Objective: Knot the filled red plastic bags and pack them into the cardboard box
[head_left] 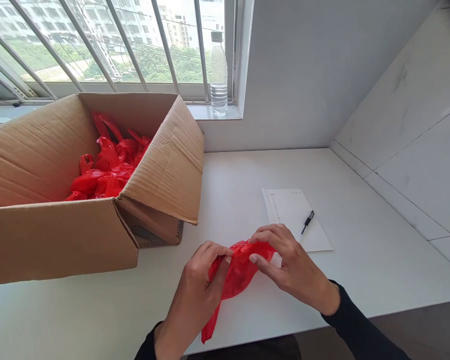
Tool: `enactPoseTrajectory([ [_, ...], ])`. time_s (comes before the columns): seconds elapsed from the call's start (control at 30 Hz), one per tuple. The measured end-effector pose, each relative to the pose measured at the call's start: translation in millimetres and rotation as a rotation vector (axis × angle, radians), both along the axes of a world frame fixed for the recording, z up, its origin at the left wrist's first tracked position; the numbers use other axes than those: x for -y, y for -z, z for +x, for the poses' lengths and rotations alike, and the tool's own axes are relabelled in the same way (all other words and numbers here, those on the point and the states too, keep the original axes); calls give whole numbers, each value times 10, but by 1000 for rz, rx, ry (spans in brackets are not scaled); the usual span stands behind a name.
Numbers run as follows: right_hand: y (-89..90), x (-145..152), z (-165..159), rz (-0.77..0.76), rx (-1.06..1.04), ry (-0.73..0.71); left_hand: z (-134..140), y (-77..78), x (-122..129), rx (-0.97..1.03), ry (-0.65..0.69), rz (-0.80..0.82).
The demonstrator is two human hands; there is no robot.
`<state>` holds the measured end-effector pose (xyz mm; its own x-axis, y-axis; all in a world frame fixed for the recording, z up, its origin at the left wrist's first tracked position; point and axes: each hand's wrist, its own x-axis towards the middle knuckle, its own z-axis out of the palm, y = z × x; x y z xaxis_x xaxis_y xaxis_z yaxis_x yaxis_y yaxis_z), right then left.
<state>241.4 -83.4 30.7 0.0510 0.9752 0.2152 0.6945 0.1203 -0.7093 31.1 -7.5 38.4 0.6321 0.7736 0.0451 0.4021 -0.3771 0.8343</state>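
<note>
A red plastic bag [240, 280] lies crumpled near the front edge of the white table, with one strip of it trailing down toward the edge. My left hand [204, 280] pinches the bag's upper left part between thumb and fingertips. On the other side, my right hand [285, 260] has its fingers curled over the bag's top right, the thumb a little apart from the index finger. Whatever the bag contains cannot be made out through the plastic.
An open cardboard box [60, 235] at the left holds several tied red bags [108, 170]. Right of my hands are white sheets of paper [288, 205] with a black pen [308, 221] on top. A clear bottle [219, 75] stands on the sill by the barred window.
</note>
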Motion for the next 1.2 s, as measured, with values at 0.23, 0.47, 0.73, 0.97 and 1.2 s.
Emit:
enactPoseTrajectory([
  [0.23,47,58,66,48,72,28,-72,-10,-25,-30,-82,-24],
  [0.47,83,44,-19,74,147,-20,-85,-16,24,6,6,-49],
  [0.73,76,66,45,103,170,40,-133,-30,-60,-25,-139,-188],
  [0.97,109,181,183,86,143,180,-255,41,-142,-15,-272,-189],
  [1.2,91,147,81,110,140,127,-90,32,-79,-64,-90,103],
])
